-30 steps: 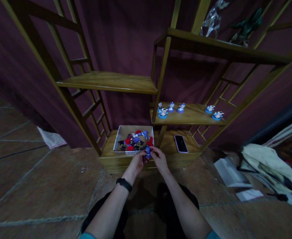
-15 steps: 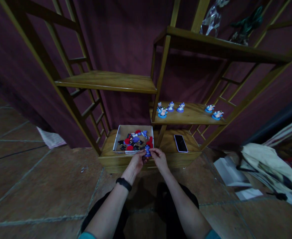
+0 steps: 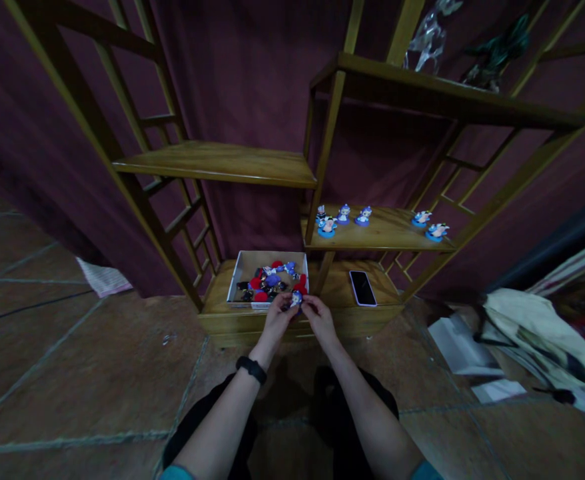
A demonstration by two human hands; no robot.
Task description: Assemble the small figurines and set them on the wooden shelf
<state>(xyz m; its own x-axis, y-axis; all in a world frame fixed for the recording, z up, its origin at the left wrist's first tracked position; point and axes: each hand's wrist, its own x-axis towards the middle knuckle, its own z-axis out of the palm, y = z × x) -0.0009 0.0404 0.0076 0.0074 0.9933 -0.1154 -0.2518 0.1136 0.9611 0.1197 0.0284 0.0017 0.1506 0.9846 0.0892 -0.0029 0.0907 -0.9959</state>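
Looks like a home, this! Wooden display shelves [image 3: 217, 162] bearing a clear ornament [image 3: 428, 41], maroon curtain [image 3: 247, 87] behind, brown tiled floor [image 3: 107, 367] below.

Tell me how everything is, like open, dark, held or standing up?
Left hand, closed on a toy
Right hand, fingers on that same toy
Box, open
Box toys, heaped
Shelf toys, standing
Phone, flat, screen dark

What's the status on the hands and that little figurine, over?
Left hand and right hand both on purple-and-white figurine. Held by front right corner of box. Nothing visibly in the way; phone lies clear, to the right.
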